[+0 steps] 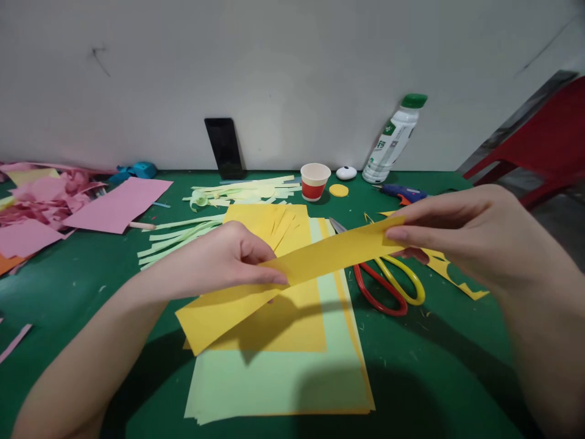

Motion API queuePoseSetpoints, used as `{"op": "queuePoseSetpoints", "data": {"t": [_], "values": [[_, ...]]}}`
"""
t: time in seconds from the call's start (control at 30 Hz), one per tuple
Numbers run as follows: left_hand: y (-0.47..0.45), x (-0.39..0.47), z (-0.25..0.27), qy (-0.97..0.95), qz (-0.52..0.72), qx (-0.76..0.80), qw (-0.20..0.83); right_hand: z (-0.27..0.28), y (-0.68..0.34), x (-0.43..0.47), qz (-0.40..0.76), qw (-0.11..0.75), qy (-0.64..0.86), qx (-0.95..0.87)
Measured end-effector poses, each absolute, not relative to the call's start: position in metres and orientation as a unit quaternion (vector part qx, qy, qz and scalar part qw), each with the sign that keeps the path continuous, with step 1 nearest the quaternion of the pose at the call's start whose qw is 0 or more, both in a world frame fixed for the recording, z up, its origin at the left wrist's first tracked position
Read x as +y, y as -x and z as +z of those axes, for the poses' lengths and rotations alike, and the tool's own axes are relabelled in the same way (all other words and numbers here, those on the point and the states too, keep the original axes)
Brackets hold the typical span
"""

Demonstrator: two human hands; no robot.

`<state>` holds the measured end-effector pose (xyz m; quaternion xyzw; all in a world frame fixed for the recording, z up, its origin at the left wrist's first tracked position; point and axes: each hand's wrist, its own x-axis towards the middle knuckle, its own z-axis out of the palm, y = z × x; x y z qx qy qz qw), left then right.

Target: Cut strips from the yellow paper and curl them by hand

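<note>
A long yellow paper strip (pixel 336 253) is stretched at a slant between my hands, its right end higher. My left hand (pixel 247 259) pinches it near the middle, thumb on top. At the right end my right hand (pixel 439 222) grips it between thumb and fingers. Below lies a yellow paper sheet (pixel 292 329) with thin cut slivers on its upper part. That sheet rests on a stack of light green paper (pixel 274 384) with orange edges showing. Scissors (pixel 379 292) with red and yellow handles lie just right of the stack, their blades partly hidden by the strip.
Light green strips (pixel 247 192) lie behind, near a red and white paper cup (pixel 315 182), a yellow disc (pixel 339 191) and a white case (pixel 346 173). A phone (pixel 223 148) and a bottle (pixel 393 143) lean on the wall. Pink paper (pixel 119 204) lies left, a glue gun (pixel 402 192) right.
</note>
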<state>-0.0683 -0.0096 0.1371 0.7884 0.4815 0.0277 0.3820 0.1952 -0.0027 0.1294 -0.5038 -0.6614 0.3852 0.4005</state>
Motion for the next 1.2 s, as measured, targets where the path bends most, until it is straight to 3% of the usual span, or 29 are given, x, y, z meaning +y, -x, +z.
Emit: {"op": "queuePoseSetpoints", "data": {"t": [0.1, 0.23, 0.33, 0.53, 0.7, 0.87, 1.07, 1.2], "values": [[0.069, -0.007, 0.134, -0.81, 0.043, 0.432, 0.395, 0.129, -0.193, -0.004, 0.366, 0.381, 0.461, -0.714], [0.052, -0.012, 0.124, -0.751, 0.163, 0.368, 0.523, 0.125, -0.179, -0.012, 0.319, 0.346, 0.33, -0.818], [0.036, -0.019, 0.116, -0.729, 0.171, 0.318, 0.582, 0.121, -0.172, -0.016, 0.297, 0.349, 0.258, -0.851], [0.026, -0.03, 0.11, -0.657, 0.222, 0.36, 0.624, 0.118, -0.167, -0.018, 0.274, 0.36, 0.265, -0.852], [0.024, -0.035, 0.115, -0.66, 0.3, 0.394, 0.565, 0.123, -0.164, -0.023, 0.312, 0.401, 0.392, -0.767], [0.024, -0.039, 0.113, -0.708, 0.343, 0.388, 0.481, 0.124, -0.16, -0.03, 0.406, 0.378, 0.392, -0.734], [0.025, -0.042, 0.11, -0.796, 0.361, 0.396, 0.28, 0.121, -0.151, -0.037, 0.367, 0.386, 0.424, -0.732], [0.028, -0.046, 0.113, -0.797, 0.383, 0.407, 0.231, 0.12, -0.146, -0.041, 0.356, 0.39, 0.422, -0.737]]}}
